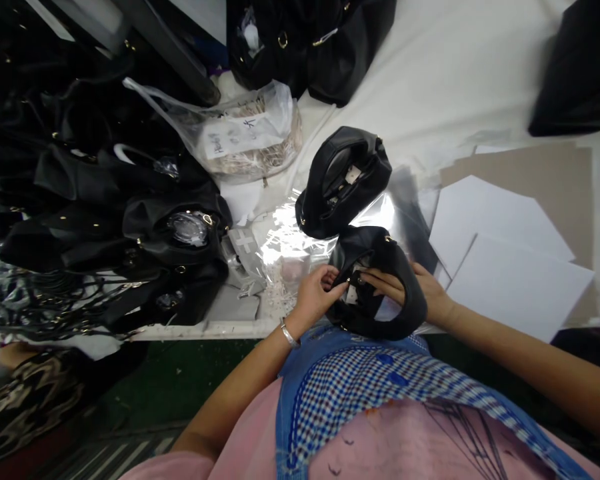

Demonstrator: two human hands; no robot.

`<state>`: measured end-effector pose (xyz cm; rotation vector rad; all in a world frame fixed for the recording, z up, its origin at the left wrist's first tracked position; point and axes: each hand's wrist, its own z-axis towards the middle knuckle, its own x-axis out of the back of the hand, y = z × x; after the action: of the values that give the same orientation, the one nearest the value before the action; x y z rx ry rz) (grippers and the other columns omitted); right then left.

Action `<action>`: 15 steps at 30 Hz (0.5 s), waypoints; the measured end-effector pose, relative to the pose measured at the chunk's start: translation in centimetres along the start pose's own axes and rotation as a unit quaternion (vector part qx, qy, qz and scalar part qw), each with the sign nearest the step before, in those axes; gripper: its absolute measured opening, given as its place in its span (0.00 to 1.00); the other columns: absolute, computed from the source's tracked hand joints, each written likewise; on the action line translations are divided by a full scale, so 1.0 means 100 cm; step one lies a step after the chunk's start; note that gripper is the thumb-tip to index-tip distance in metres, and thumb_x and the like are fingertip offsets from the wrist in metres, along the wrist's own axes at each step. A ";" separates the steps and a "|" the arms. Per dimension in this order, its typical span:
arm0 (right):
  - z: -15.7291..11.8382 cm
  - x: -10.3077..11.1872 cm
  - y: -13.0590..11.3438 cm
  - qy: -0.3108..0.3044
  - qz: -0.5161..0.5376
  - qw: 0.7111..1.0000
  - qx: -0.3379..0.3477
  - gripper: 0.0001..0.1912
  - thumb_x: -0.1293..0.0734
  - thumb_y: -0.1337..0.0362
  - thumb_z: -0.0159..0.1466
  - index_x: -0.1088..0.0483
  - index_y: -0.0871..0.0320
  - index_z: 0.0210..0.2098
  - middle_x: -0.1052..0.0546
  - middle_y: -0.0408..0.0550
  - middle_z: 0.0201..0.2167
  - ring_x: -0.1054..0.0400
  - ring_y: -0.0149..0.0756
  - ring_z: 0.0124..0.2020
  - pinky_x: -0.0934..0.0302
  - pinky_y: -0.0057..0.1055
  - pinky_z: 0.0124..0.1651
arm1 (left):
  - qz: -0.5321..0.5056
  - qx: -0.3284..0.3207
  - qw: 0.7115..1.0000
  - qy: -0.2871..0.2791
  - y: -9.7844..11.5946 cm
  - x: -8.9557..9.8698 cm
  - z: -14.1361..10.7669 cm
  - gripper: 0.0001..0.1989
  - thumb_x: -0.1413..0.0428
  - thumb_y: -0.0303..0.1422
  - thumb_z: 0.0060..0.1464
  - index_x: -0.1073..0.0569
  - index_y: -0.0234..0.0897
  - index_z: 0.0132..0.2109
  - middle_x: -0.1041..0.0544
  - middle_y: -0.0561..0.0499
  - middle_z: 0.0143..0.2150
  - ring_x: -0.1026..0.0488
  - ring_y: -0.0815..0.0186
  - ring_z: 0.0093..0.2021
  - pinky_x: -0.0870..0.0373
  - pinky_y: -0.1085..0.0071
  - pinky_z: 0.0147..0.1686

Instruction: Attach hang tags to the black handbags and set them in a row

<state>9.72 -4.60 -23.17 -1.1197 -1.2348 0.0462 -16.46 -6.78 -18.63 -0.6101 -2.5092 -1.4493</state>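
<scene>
A small black handbag lies at the table's front edge, its opening facing up and its wide handle loop toward the right. My left hand grips the left rim of the opening, with thumb and fingers pinched near the clasp. Through the handle loop reaches my right hand, fingers stretched out toward the clasp inside the bag; a pale tag shows beneath. Just behind is a second black handbag, open, with a light tag inside.
Many black bags are piled at left. Behind lie a clear bag of packets and larger black bags. Shiny plastic film lies left of centre. White sheets rest on brown card at right. A person's patterned clothing shows lower left.
</scene>
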 end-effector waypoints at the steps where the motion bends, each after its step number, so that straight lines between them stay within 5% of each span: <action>1: 0.003 -0.002 0.000 0.011 -0.002 1.000 -0.001 0.20 0.39 0.62 0.69 0.36 0.47 0.60 0.30 0.47 0.59 0.35 0.47 0.57 0.41 0.48 0.57 | -0.002 0.003 1.000 0.001 0.000 0.000 0.000 0.11 0.39 0.35 0.51 0.27 0.36 0.41 0.25 0.51 0.35 0.28 0.68 0.35 0.29 0.74 0.34; 8: 0.027 0.003 -0.005 0.026 0.009 0.999 0.037 0.16 0.44 0.61 0.70 0.26 0.54 0.48 0.21 0.50 0.43 0.30 0.43 0.48 0.37 0.43 0.53 | -0.006 0.025 1.000 0.015 -0.002 0.003 0.002 0.12 0.38 0.36 0.50 0.26 0.36 0.41 0.23 0.50 0.35 0.27 0.67 0.34 0.30 0.73 0.34; 15: 0.044 0.011 -0.026 0.026 -0.025 0.999 0.034 0.15 0.43 0.63 0.69 0.26 0.57 0.46 0.22 0.51 0.42 0.30 0.44 0.45 0.38 0.44 0.50 | -0.039 0.047 0.998 -0.003 -0.006 0.006 0.008 0.11 0.36 0.34 0.48 0.24 0.33 0.38 0.23 0.49 0.33 0.27 0.67 0.33 0.29 0.72 0.34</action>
<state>5.49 -2.43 -20.99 -1.0243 -1.2059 0.0204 -17.22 -6.21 -19.30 -0.5080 -2.6161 -1.3461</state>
